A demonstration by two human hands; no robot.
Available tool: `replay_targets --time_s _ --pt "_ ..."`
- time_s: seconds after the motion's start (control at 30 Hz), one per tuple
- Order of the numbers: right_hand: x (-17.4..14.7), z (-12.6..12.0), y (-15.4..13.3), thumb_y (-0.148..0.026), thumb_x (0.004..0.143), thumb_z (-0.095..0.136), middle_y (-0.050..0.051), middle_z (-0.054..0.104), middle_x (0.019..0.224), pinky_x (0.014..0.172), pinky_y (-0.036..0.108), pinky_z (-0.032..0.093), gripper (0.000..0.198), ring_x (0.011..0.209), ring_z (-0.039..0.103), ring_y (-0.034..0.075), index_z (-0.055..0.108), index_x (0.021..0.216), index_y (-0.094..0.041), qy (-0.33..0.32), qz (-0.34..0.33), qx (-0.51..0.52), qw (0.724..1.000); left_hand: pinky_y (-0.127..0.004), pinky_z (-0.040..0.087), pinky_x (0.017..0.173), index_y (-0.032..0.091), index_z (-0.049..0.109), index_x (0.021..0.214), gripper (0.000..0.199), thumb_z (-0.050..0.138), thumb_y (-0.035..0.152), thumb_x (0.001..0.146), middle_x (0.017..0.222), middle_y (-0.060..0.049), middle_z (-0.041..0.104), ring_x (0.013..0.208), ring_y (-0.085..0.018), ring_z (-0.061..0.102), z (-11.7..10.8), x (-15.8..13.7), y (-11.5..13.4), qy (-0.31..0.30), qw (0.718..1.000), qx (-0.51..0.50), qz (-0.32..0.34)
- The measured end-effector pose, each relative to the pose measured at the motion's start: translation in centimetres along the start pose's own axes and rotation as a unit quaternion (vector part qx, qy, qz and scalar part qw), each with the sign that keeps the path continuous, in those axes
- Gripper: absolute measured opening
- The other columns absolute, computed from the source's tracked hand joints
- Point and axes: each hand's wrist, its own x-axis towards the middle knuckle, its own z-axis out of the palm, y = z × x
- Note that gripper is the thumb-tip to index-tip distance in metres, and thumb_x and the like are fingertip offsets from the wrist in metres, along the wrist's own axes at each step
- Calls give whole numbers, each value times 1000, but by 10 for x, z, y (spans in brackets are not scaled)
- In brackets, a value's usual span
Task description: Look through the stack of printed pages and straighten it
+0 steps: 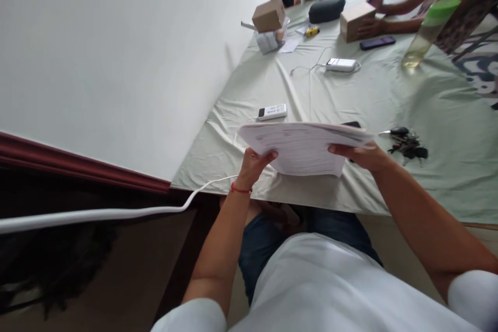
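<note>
Between my two hands is a stack of printed paper sheets (pixel 305 148), tilted up above the near edge of the table. My left hand (pixel 257 163) grips its left side, thumb on the printed face and a red cord around the wrist. On the right side my right hand (pixel 360 154) pinches the sheets, its thumb also on top; the other fingers are hidden behind the paper. A bunch of keys (pixel 408 144) lies just right of my right hand. Beyond the paper sits a white power bank (pixel 272 111), and a dark object (pixel 351 124) shows partly behind the sheets.
Farther back lie another white power bank (pixel 341 65) with a cable, a phone (pixel 377 43), a tilted green-lidded bottle (pixel 430 33) and a dark case (pixel 327 9). A person's hands rest at a cardboard box (pixel 356 21). A white wall (pixel 116 62) borders the left; a white cable (pixel 116 213) crosses there.
</note>
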Motion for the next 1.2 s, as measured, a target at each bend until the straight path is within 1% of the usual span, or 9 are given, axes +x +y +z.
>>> replay_targets --time_s 0.17,0.3,0.4,0.53,0.63,0.73,0.87,1.03,1.2 --pt "4 4 8 -65 72 87 9 78 121 109 54 55 62 121 70 36 78 118 -25 -33 -9 32 999 -53 54 110 22 76 108 58 99 44 60 115 -10 78 119 -35 69 12 -5 10 -24 999 26 -11" --pt "5 2 6 -60 68 91 9 78 123 111 56 53 62 124 68 37 78 118 -25 -33 -14 18 999 -54 54 110 22 75 110 56 98 41 63 114 -9 78 115 -34 70 13 -4 8 -11 1000 10 13" --pt "6 -2 5 -59 65 92 8 79 119 110 56 54 62 122 70 36 79 115 -26 -14 -17 35 999 -52 56 107 22 77 110 54 97 42 65 112 -8 79 109 -32 72 7 -3 0 -24 999 -5 22" --pt "10 -6 15 -59 58 95 7 81 104 104 51 58 58 115 72 35 83 104 -25 -61 -1 62 996 -52 58 102 20 78 108 55 98 43 62 109 -9 80 104 -31 73 4 -9 -7 -23 999 15 -23" --pt "11 -7 24 -64 57 93 7 81 98 98 52 62 56 110 74 36 83 96 -25 -76 33 83 993 -52 54 108 20 78 101 52 99 42 59 106 -9 81 107 -32 72 4 -15 -8 -15 997 49 -50" --pt "10 -10 22 -65 63 90 9 81 105 99 55 61 56 114 72 37 83 104 -27 -56 52 37 996 -52 53 110 21 77 99 51 99 42 57 105 -7 81 107 -31 71 7 -18 -8 -19 997 57 -55" --pt "10 -12 6 -58 68 88 8 78 124 114 60 50 58 127 66 39 80 117 -28 -112 4 -76 991 -50 55 106 23 76 100 55 101 37 53 103 -7 80 102 -31 71 10 -19 -8 -22 996 64 -53" --pt "11 -7 1 -57 75 86 9 74 134 118 60 46 62 133 62 40 76 127 -26 -115 -54 -80 989 -50 46 119 23 74 115 61 98 45 64 119 -11 77 124 -34 66 9 -20 -15 -35 992 117 3" --pt "9 0 16 -58 71 90 10 73 136 119 60 45 72 132 63 40 73 133 -25 -85 -20 -70 994 -55 32 129 20 70 126 73 90 63 70 133 -16 72 145 -38 52 11 -22 -23 -57 978 198 23"
